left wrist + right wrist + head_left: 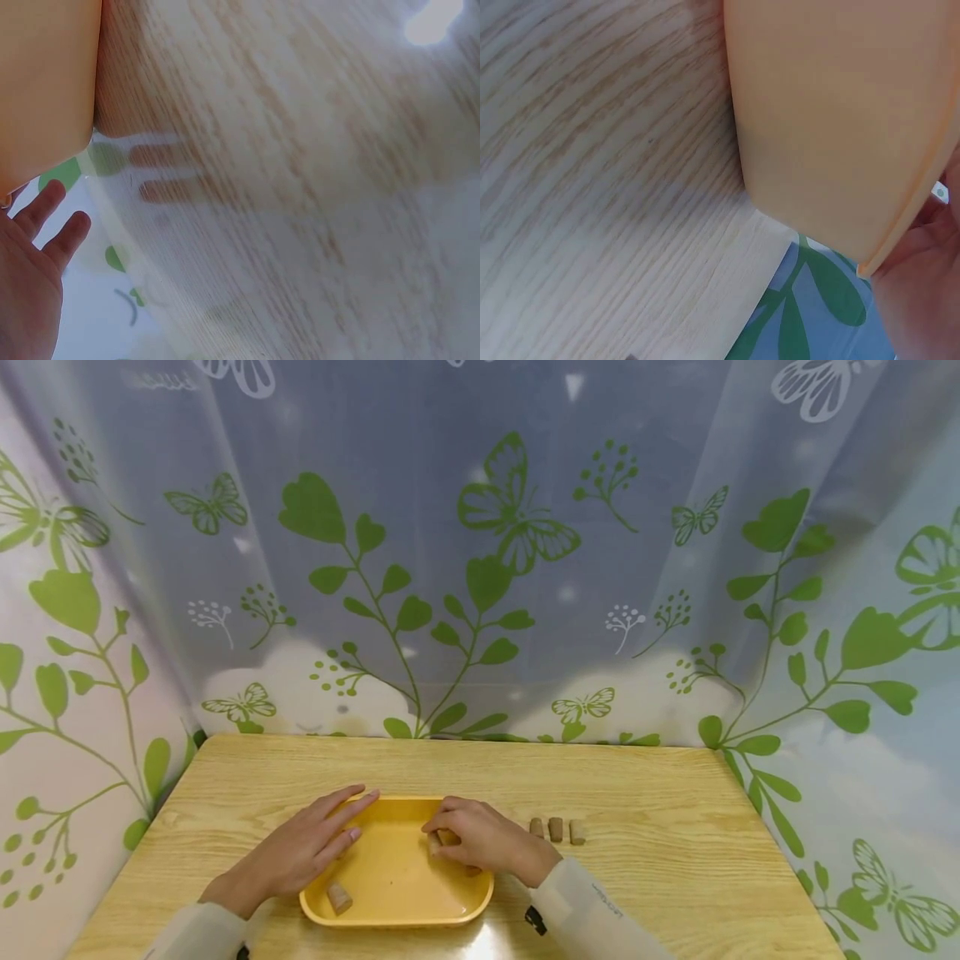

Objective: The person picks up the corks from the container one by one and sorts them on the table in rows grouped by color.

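Observation:
A yellow tray (397, 920) stands on the table, its side wall (45, 82) filling a corner of the left wrist view. My left hand (296, 847) lies over its left rim, fingers extended and holding nothing. Inside the tray, at front left, lies a tapered cork stopper (339, 898). My right hand (480, 837) reaches over the right rim and pinches another cork stopper (433, 842) between thumb and fingers. Part of one more cork (472, 870) shows below that hand, mostly hidden. In the right wrist view the tray wall (832, 112) covers the fingertips.
Right of the tray, three corks stand in a short row on the wooden table (660, 860): a left one (536, 827), a darker middle one (555, 829) and a paler one (577, 832). A printed curtain (420, 568) encloses the table's back and sides.

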The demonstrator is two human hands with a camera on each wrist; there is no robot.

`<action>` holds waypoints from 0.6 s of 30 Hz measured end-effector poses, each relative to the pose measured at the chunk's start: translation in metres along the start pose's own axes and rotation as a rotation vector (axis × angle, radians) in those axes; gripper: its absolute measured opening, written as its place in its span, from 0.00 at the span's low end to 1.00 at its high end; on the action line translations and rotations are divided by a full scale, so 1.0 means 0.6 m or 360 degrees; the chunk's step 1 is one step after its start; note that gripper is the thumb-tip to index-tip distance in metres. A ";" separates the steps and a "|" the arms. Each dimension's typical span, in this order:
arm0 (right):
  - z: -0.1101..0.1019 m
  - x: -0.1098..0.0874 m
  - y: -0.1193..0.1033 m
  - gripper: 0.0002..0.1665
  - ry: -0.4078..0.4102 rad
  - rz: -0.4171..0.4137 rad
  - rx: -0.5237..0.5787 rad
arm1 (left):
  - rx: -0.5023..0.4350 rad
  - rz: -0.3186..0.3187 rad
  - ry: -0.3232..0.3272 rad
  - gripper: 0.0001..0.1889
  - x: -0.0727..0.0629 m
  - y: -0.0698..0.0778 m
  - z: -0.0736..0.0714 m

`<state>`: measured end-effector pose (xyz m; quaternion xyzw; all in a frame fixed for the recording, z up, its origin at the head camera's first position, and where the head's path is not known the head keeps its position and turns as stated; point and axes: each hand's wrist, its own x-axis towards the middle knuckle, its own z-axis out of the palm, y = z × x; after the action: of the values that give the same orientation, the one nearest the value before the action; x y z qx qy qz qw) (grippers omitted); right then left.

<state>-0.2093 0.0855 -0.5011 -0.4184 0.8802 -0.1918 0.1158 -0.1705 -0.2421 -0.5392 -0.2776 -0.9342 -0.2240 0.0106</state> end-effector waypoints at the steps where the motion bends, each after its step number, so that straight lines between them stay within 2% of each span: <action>1: 0.000 0.000 0.000 0.20 0.0001 -0.0008 0.0001 | 0.0002 0.0000 0.0001 0.29 0.000 0.000 0.000; 8: -0.003 -0.003 0.000 0.19 0.0037 -0.0040 0.0030 | -0.0001 -0.0016 -0.0009 0.29 0.000 0.002 -0.002; 15: -0.017 -0.013 -0.001 0.21 0.0098 -0.0003 0.0169 | -0.0005 -0.0028 -0.0018 0.29 -0.002 0.001 -0.001; 18: -0.023 -0.017 -0.002 0.21 0.0116 0.0006 0.0176 | -0.0003 -0.0027 -0.0016 0.29 -0.001 0.001 -0.001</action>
<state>-0.2070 0.0964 -0.4880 -0.4024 0.8727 -0.2550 0.1069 -0.1697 -0.2420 -0.5386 -0.2707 -0.9364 -0.2235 0.0039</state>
